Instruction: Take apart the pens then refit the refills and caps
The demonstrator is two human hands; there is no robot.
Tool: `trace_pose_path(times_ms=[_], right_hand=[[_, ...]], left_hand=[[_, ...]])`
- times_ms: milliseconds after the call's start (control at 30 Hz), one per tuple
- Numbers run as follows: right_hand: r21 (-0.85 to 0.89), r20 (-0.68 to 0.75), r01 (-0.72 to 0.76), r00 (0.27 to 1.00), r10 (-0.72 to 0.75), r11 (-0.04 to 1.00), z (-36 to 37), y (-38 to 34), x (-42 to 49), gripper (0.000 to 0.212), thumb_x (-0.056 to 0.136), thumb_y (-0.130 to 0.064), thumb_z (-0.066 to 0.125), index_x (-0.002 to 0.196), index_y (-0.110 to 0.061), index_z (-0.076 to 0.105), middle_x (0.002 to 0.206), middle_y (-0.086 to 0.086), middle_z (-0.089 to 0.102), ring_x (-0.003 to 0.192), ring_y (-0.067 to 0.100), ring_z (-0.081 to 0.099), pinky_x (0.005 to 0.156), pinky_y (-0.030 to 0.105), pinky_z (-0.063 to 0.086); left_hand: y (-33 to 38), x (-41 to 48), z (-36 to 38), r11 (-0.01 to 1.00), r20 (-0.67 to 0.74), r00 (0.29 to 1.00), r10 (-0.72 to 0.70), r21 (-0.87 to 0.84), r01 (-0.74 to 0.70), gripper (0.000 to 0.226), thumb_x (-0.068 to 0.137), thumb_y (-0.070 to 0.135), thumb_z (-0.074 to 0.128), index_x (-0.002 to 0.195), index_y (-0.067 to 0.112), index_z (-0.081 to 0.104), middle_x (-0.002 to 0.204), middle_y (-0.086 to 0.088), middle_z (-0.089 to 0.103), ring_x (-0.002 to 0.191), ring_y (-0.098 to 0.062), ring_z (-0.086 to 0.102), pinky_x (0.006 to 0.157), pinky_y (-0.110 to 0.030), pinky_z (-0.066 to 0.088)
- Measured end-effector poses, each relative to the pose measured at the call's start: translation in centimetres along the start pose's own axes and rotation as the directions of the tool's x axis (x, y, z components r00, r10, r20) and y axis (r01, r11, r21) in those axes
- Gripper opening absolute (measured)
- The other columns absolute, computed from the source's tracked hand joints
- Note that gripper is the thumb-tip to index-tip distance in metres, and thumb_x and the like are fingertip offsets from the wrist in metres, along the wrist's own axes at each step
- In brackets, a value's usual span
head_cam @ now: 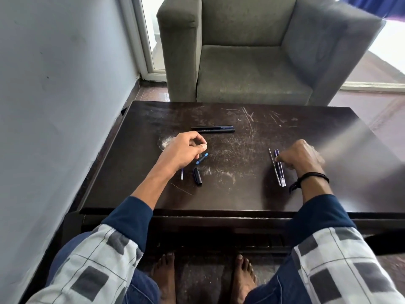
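Dark scratched wooden desk (241, 194).

Left hand (182, 152), 9 o'clock: fingers curled, thumb to forefinger; cannot tell if it pinches anything.

Right hand (301, 157), 3 o'clock: curled, thumb tip touching three thin clear plastic refills (277, 170); cannot tell if it grips them.

Two black plastic pen barrels (213, 129) lie side by side, 12 o'clock.

Just below the left hand: single clear refill (182, 174), short black plastic cap (197, 177), small blue plastic piece (202, 159).

Judgement: pens apart, refit pending. Separate one refill, steady a barrel, feed it straight; caps last.

refill (182, 174) partly under left hand (182, 150), armchair (241, 69) top cropped
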State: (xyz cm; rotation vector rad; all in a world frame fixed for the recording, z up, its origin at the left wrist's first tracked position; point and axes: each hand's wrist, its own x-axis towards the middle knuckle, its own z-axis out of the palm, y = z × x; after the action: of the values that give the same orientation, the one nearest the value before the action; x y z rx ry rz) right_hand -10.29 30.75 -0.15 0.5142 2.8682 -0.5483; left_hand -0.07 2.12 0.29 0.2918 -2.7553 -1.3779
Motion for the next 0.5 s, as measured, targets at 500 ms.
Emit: trace_pose_path(times_ms=[500], right_hand=[[-0.002,-0.013,0.045,0.999,-0.045,0.999,-0.8,-0.3,-1.1,0.022,0.084,-0.03,0.072,0.093,-0.013,0.062,0.113,0.015,0.069,0.106,0.035,0.064,0.077,0.032,0.042]], left_hand=[[-0.8,0.6,0.7,1.0,0.012,1.0,0.015,0.017,-0.015,0.004,0.097,0.03,0.068,0.093,0.03,0.071,0.063,0.006,0.069,0.052,0.004,0.054,0.07,-0.028,0.047]])
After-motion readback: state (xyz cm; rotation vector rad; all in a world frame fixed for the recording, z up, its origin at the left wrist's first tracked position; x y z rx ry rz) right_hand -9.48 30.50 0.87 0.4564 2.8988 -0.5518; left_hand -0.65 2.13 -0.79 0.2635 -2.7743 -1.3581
